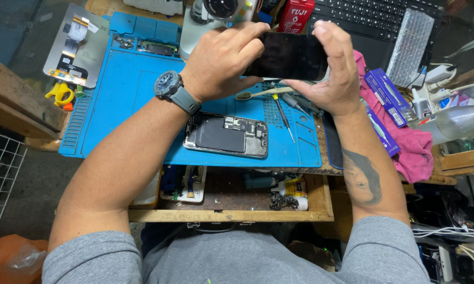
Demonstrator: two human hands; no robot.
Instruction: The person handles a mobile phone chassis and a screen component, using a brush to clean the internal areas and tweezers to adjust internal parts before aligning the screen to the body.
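Gripping a dark phone screen (pixel 289 55) by its edges, left hand (pixel 221 60) and right hand (pixel 334 71) hold it above the opened phone (pixel 226 137); fingers pinch narrowly, keeping the glass clean.

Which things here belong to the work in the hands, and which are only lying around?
In use:
- left hand and right hand, both holding the dark screen panel
- opened phone body on the blue mat

Lying about:
- toothbrush
- screwdriver
- pink cloth
- keyboard
- yellow tool
- open drawer

Both hands, left (pixel 224 60) and right (pixel 334 68), raised, fingers curled.
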